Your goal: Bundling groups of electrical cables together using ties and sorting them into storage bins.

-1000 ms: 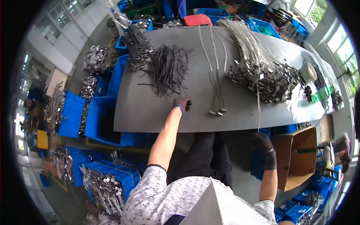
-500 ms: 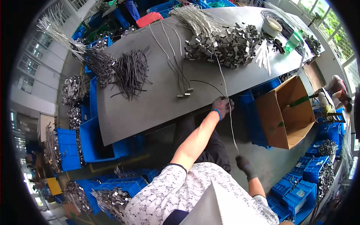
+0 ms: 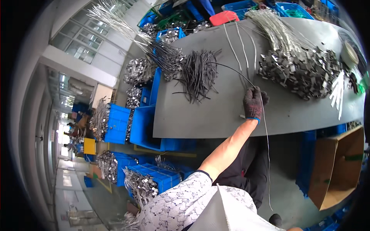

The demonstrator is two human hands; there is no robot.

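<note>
Left hand (image 3: 254, 101): dark knit glove, fingers gripping the dark tube and pale wire above the tabletop
Dark tube (image 3: 235, 70): slim, bendy, arching from those fingers to the strip heap (image 3: 198, 75)
Pale wire (image 3: 268, 158): thin, hanging past the table edge (bowed only slightly)
Right hand (image 3: 275, 219): rounded dark tip near the wire's lower end; cannot tell its grip
Tabletop (image 3: 216, 119): smooth, flat, grey
Block pile (image 3: 304, 75): small, boxy, glinting pieces

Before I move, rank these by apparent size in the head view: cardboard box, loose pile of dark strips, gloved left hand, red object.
1. Cardboard box
2. Loose pile of dark strips
3. Gloved left hand
4. Red object
</note>
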